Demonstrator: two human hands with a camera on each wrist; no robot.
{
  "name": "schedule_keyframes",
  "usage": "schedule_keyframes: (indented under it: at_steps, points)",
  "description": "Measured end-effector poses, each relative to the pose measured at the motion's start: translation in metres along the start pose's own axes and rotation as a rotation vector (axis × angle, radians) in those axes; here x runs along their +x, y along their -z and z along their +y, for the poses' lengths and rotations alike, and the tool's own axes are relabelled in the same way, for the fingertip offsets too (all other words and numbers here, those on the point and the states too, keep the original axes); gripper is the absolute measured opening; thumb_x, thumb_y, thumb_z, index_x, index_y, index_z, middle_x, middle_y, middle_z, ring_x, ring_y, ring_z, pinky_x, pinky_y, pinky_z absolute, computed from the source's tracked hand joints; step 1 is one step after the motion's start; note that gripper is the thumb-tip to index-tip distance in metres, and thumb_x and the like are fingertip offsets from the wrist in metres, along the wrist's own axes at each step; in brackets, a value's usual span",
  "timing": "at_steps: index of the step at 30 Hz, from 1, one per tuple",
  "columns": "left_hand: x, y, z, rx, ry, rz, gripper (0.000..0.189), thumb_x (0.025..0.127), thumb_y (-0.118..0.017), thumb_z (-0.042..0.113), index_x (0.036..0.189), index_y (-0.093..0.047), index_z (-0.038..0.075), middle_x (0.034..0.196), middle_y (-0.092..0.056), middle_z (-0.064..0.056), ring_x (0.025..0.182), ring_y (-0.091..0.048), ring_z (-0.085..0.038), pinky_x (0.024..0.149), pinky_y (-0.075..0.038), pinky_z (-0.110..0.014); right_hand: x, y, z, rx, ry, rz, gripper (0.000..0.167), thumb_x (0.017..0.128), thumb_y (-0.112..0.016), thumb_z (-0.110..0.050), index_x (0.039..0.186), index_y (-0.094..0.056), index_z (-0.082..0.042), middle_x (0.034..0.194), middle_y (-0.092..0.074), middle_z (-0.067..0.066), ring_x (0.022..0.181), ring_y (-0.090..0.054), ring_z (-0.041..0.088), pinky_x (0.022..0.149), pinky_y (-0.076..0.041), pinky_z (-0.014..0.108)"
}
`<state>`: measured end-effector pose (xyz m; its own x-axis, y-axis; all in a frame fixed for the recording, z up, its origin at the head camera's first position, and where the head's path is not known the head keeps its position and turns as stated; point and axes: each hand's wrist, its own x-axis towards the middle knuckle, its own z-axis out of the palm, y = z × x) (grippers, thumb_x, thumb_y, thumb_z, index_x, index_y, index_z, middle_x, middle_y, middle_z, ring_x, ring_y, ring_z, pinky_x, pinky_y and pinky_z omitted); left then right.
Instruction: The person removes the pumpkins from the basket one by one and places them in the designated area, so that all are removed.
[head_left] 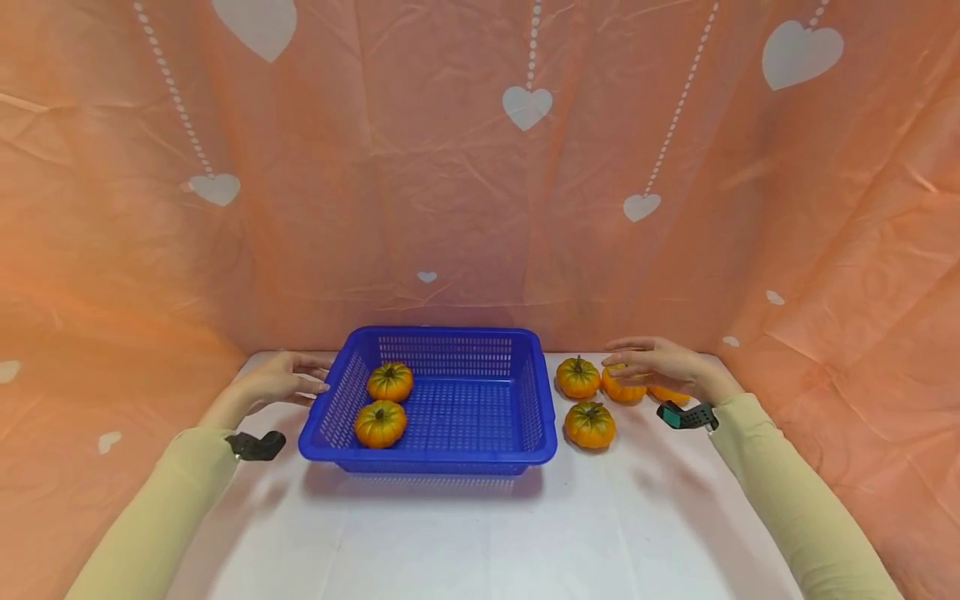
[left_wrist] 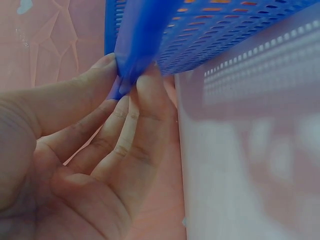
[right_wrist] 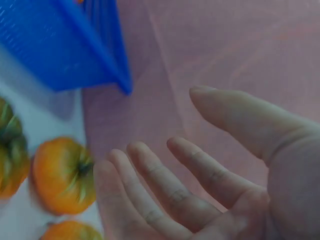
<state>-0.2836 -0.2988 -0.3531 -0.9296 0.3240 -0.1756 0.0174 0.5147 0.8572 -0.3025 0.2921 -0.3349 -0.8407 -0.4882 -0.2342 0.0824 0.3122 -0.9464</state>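
A blue plastic basket (head_left: 427,456) stands on the white table, with two small orange pumpkins (head_left: 390,382) inside at its left end. At the basket's left side, my left hand (head_left: 279,383) holds the rim. The left wrist view shows the thumb and fingertips on either side of the blue rim (left_wrist: 142,45). My right hand (head_left: 656,364) hovers over the pumpkins to the right of the basket, its fingers spread and holding nothing. Beneath and beside it are several pumpkins, one at the front (head_left: 590,425) and one by the basket's back right (head_left: 577,377).
An orange cloth backdrop (head_left: 450,192) with white hearts rises behind the table and along both sides. White tabletop (head_left: 480,533) extends in front of the basket. Each wrist wears a dark strap, such as the right strap (head_left: 688,415).
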Motion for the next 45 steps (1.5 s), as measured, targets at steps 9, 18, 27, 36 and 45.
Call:
schedule_keyframes:
  at_steps: [9,18,27,36,45]
  points:
    - [-0.001,-0.002,0.001,-0.023,-0.009,-0.01,0.054,0.09,-0.063,0.004,0.133,-0.039,-0.019,0.116,-0.058,-0.027,0.093,-0.065,-0.026,0.078,-0.056,-0.042,0.029,-0.022,-0.035,-0.042,0.058,-0.037,0.051,0.1,-0.052,-0.021,0.141,-0.037,0.004,0.136,-0.048,0.023,0.12,-0.051,0.04,0.097,-0.046,0.046]
    - [-0.001,-0.001,0.0,-0.02,-0.002,0.0,0.053,0.09,-0.063,0.004,0.133,-0.039,-0.018,0.116,-0.059,-0.027,0.093,-0.065,-0.026,0.078,-0.056,-0.042,0.059,-0.056,-0.069,0.013,0.096,-0.131,0.049,0.1,-0.052,-0.018,0.141,-0.037,0.004,0.135,-0.046,0.03,0.122,-0.048,0.043,0.101,-0.04,0.05]
    - [0.0,-0.001,0.0,-0.022,0.005,0.004,0.053,0.09,-0.064,0.004,0.134,-0.041,-0.016,0.116,-0.059,-0.024,0.093,-0.065,-0.025,0.079,-0.056,-0.041,0.09,-0.093,-0.08,0.098,0.135,-0.238,0.042,0.101,-0.048,-0.011,0.139,-0.039,0.006,0.123,-0.057,0.022,0.118,-0.053,0.038,0.101,-0.04,0.05]
    - [0.0,0.0,-0.001,-0.025,-0.007,-0.008,0.052,0.091,-0.063,0.006,0.134,-0.042,-0.014,0.117,-0.059,-0.026,0.096,-0.064,-0.029,0.08,-0.055,-0.044,0.119,-0.129,-0.081,0.08,0.101,-0.293,0.042,0.1,-0.05,-0.011,0.139,-0.043,0.003,0.127,-0.056,0.022,0.121,-0.049,0.042,0.101,-0.041,0.05]
    - [0.0,0.001,-0.001,-0.018,-0.004,-0.012,0.051,0.091,-0.063,0.005,0.133,-0.043,-0.014,0.117,-0.059,-0.026,0.096,-0.065,-0.03,0.08,-0.055,-0.044,0.145,-0.165,-0.075,0.095,0.029,-0.331,0.045,0.101,-0.047,-0.012,0.141,-0.038,0.008,0.137,-0.045,0.029,0.121,-0.05,0.04,0.104,-0.035,0.053]
